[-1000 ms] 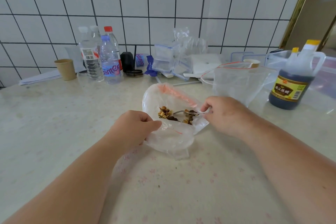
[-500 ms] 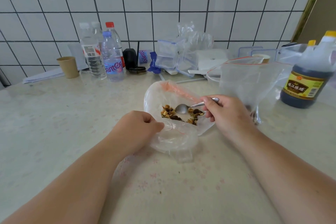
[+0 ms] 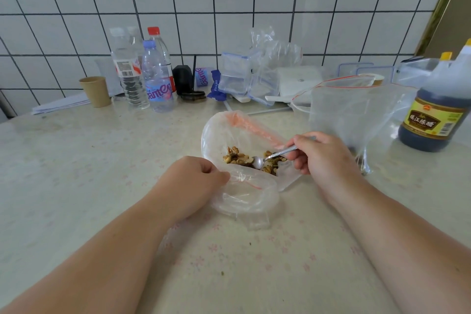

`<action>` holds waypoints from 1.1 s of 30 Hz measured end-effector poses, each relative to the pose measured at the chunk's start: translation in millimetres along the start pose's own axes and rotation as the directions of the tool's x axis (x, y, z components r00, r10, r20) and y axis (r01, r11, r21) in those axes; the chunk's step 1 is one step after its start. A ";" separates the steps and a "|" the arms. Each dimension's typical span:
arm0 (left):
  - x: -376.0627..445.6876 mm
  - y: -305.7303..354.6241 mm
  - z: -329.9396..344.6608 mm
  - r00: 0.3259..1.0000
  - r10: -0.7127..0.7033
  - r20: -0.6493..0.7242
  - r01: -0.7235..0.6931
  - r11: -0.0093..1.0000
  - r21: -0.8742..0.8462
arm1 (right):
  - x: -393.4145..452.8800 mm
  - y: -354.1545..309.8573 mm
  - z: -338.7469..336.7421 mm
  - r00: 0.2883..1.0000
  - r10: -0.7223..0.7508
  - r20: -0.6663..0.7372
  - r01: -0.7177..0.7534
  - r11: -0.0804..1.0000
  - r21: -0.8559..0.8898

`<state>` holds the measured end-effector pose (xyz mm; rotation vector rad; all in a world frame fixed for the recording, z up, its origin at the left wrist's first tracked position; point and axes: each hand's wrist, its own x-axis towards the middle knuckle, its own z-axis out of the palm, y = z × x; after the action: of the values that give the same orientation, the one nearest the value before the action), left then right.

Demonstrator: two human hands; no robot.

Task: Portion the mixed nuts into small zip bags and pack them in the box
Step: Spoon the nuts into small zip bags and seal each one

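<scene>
Two hands, one scoop under way

Your big bag (image 3: 239, 140) lies on the table (image 3: 76, 160), its mouth rolled down for reach; your left hand (image 3: 190, 181) pinches the near rim to keep it open. Your right hand (image 3: 321, 155) grips the spoon (image 3: 275, 155), whose bowl digs into the mixed nuts (image 3: 242, 158) inside.
</scene>
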<state>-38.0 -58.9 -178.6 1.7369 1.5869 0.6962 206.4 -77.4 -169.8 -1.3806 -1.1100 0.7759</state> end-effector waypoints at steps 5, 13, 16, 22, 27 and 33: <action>-1.0 -0.9 1.3 1.000 0.021 -0.002 -0.021 1.000 -0.001 | 0.0 -0.6 1.8 0.991 0.076 0.106 -0.078 0.997 0.011; -4.8 6.9 -2.0 0.999 -0.038 0.008 0.038 0.997 -0.065 | -2.2 -5.6 1.8 0.962 0.267 0.057 -0.273 0.937 0.219; -6.0 8.8 -4.2 0.997 -0.072 0.006 0.073 0.989 -0.128 | -4.3 -7.9 1.2 0.963 0.269 0.027 -0.267 0.926 0.269; -8.1 10.0 -2.4 0.998 -0.058 -0.025 0.055 0.992 -0.114 | -10.0 -16.4 -1.3 0.967 0.254 0.027 -0.247 0.902 0.355; -9.4 9.1 -1.9 0.998 -0.037 -0.041 0.033 0.995 -0.092 | -15.3 -24.2 -5.1 0.972 0.216 0.092 -0.234 0.867 0.440; -8.1 8.7 0.0 0.997 0.003 -0.075 -0.007 0.998 -0.055 | -24.4 -25.2 -8.7 0.970 -0.015 0.243 -0.071 0.937 0.342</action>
<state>-33.4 -67.1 -171.5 1.6932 1.5984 0.8092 201.7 -105.6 -147.5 -1.0212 -1.0767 1.1285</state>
